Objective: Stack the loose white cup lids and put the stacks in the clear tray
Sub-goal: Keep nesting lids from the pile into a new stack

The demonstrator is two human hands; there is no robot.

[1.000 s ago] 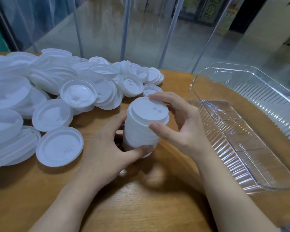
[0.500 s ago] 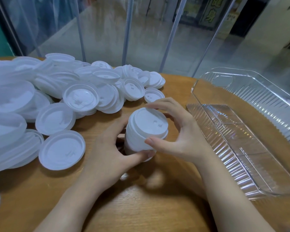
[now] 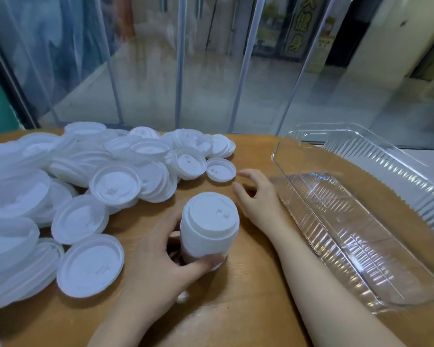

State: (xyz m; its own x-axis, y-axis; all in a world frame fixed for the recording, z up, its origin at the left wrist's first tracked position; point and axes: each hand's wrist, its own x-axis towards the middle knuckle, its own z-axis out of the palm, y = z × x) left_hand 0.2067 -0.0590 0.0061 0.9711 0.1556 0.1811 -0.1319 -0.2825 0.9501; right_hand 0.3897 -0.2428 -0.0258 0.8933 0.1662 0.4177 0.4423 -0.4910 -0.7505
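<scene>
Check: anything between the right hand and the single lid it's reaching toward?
Nothing. Head view shows only bare wooden table between the right hand and the single lid.

- The left hand [image 3: 161, 256] grips a stack of white lids [image 3: 208, 229] standing upright on the table [image 3: 248, 309].
- The right hand [image 3: 258, 194], fingers relaxed, reaches toward a single lid [image 3: 221, 169] beside the loose lids [image 3: 73, 186].
- The clear tray [image 3: 361, 221] lies to the right.

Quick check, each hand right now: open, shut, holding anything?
Left hand: grips the stack of lids.
Right hand: open, holds nothing, fingers toward a loose lid.
</scene>
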